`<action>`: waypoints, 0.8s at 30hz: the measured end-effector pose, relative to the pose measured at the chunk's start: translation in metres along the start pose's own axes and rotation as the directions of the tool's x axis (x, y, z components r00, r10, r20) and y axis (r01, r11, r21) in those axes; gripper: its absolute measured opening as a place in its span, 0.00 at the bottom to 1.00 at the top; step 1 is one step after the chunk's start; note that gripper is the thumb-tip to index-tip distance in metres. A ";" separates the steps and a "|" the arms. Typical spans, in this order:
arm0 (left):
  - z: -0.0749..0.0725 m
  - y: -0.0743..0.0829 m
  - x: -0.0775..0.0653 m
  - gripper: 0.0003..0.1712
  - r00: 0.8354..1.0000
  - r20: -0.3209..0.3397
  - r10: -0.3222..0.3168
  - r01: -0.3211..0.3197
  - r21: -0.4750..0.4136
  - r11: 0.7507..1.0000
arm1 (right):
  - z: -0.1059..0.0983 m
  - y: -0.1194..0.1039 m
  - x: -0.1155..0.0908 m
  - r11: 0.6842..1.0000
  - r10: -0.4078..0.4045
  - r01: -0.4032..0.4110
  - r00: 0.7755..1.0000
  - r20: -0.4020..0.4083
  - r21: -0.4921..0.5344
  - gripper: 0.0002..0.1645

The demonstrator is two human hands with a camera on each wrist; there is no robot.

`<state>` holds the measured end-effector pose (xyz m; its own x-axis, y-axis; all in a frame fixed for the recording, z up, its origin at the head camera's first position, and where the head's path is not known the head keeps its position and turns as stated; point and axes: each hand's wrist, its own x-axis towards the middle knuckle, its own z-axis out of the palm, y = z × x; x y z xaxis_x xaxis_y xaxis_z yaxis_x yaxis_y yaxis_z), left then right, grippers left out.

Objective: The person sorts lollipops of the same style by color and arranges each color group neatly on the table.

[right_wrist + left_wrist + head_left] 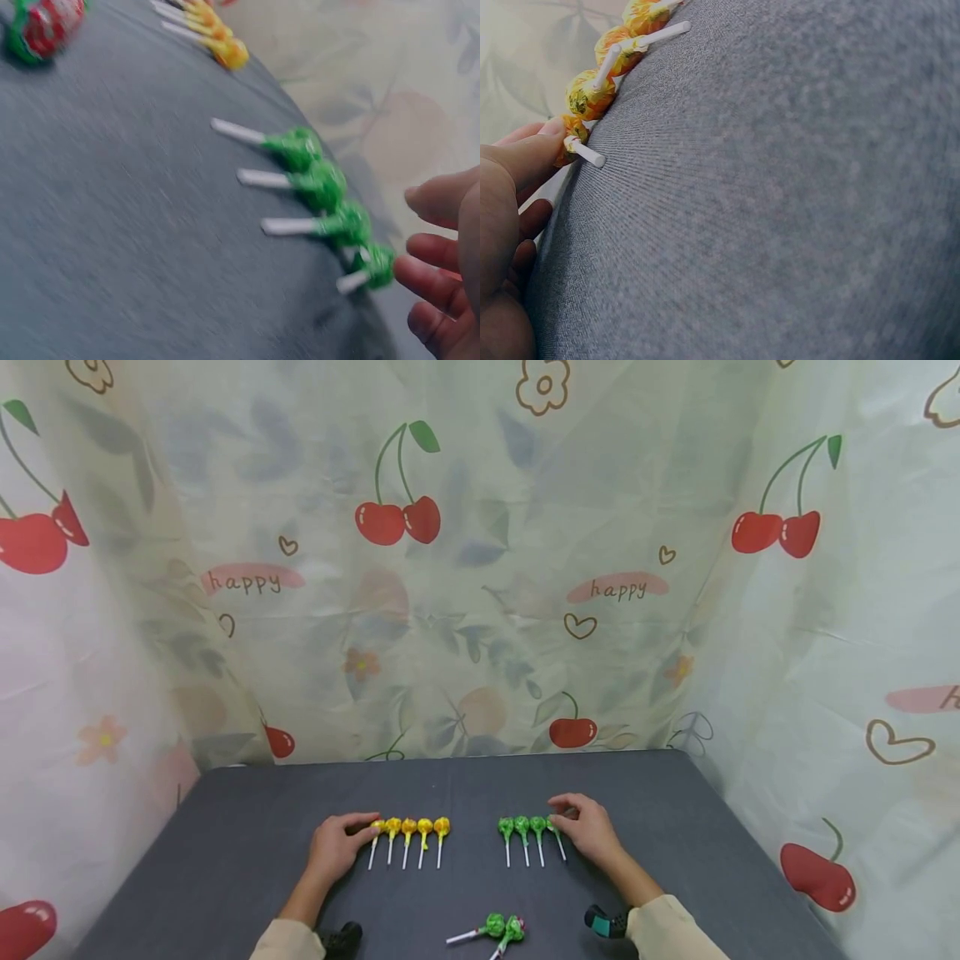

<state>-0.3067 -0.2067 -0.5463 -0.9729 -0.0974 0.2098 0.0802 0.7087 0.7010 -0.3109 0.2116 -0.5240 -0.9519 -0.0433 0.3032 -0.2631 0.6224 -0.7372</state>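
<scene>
Several yellow lollipops (pixel 408 828) lie in a row on the dark grey cloth, their white sticks toward me. My left hand (pixel 335 850) is at the row's left end, where thumb and finger pinch the wrapped head of the end yellow lollipop (pixel 571 139). Several green lollipops (pixel 522 828) form a second row to the right. Beside its right end is my right hand (pixel 588 831), thumb and fingers apart; in the right wrist view a fingertip is right at the head of the end green lollipop (pixel 376 264), whose stick slants.
Two more green lollipops (pixel 493 925), with some red on the wrapper, lie nearer to me at the front middle of the table (pixel 420 785). A cherry-printed curtain (pixel 480 568) stands behind the table and along both sides.
</scene>
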 end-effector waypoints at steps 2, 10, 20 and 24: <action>0.000 0.000 0.000 0.15 1.000 -0.001 -0.001 0.001 -0.001 1.000 | 0.002 -0.006 -0.005 0.999 -0.039 0.039 0.999 -0.027 0.011 0.11; 0.001 -0.002 0.000 0.15 1.000 -0.007 0.008 -0.008 -0.005 1.000 | 0.014 -0.028 -0.028 0.984 -0.150 0.150 0.989 -0.008 0.092 0.08; 0.000 -0.004 0.002 0.15 1.000 -0.009 -0.008 0.008 -0.009 1.000 | 0.026 -0.048 -0.048 0.968 -0.204 0.171 0.962 0.180 0.182 0.08; 0.000 -0.002 0.001 0.15 1.000 -0.006 -0.008 0.008 -0.007 1.000 | 0.028 -0.049 -0.059 0.966 -0.216 0.167 0.941 0.260 0.196 0.09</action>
<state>-0.3078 -0.2084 -0.5477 -0.9722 -0.1070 0.2084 0.0741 0.7032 0.7071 -0.2459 0.1620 -0.5231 -0.8800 -0.3782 0.2875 -0.4442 0.4407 -0.7800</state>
